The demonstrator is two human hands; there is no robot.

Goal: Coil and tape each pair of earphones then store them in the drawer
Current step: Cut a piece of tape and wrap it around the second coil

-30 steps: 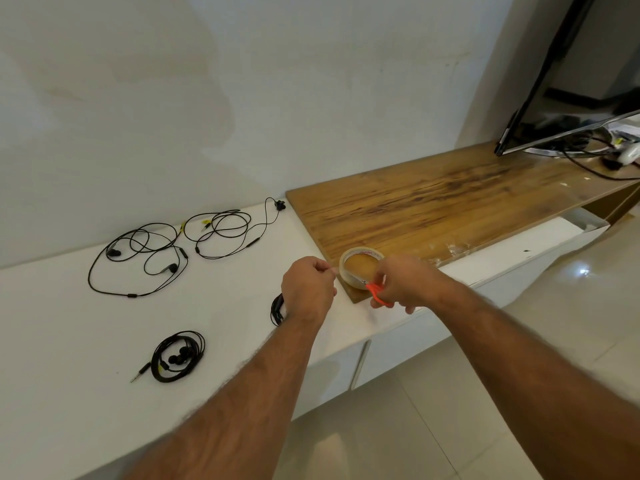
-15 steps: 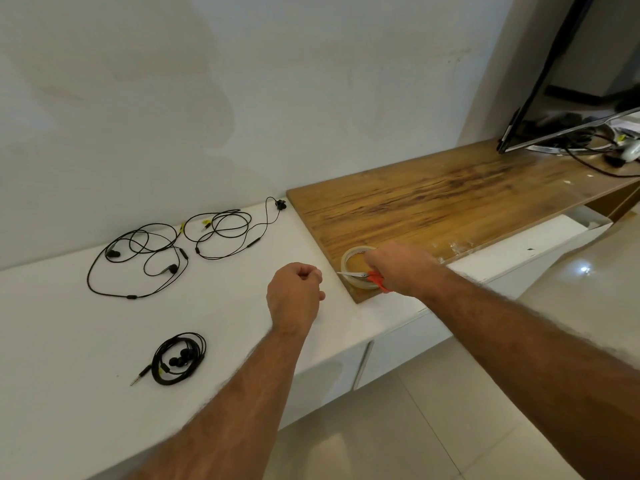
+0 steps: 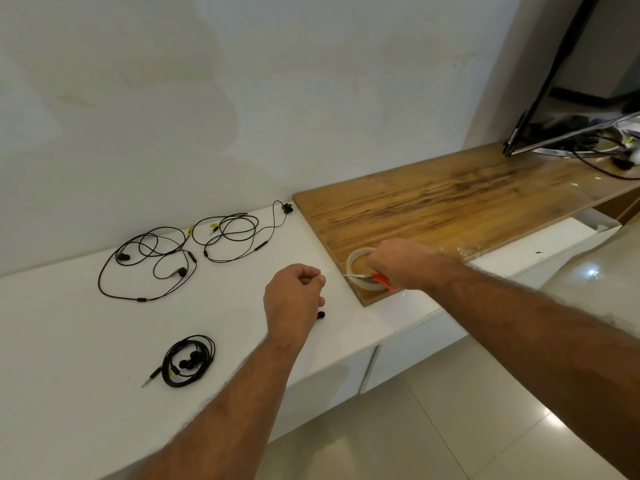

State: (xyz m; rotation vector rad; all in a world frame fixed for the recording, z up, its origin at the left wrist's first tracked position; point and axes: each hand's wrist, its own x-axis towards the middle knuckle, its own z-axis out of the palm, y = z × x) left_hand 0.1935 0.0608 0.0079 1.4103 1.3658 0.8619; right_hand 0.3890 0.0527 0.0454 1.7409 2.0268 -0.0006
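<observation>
Holding scissors [image 3: 375, 278] over the tape roll [image 3: 363, 268] at the wooden board's [image 3: 450, 209] front corner.
Right hand [image 3: 403, 265] fingers curl round the scissors; left hand [image 3: 294, 299] fingertips pinch together, contents indiscernible.

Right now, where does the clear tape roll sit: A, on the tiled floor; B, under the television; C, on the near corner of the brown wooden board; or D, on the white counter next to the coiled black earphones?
C: the clear tape roll rests on the brown wooden board, at its near corner, beside the right hand.

Black earphones [image 3: 188, 361] on white counter [image 3: 69, 341]; streaked brown wooden board [image 3: 450, 209]; orange-handled scissors [image 3: 375, 278].
</observation>
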